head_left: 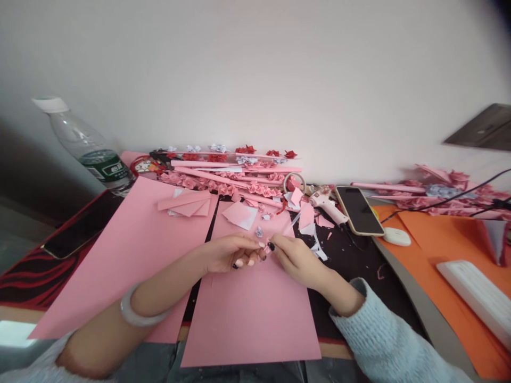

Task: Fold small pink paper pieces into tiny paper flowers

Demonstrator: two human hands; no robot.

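Note:
Over a pink paper sheet, my two hands meet fingertip to fingertip. Between them is a small folded piece of pink paper, mostly hidden by the fingers. My left hand pinches it from the left with thumb and forefinger, the other fingers curled. From the right, my right hand closes thumb and forefinger on the same piece. Just beyond the fingertips lies a small pale paper flower. Pink and white paper squares lie farther back.
A hot glue gun, a phone and a tape roll lie behind my right hand. Pink paper-flower stems line the wall. A water bottle stands at left. Orange paper and a white case are at right.

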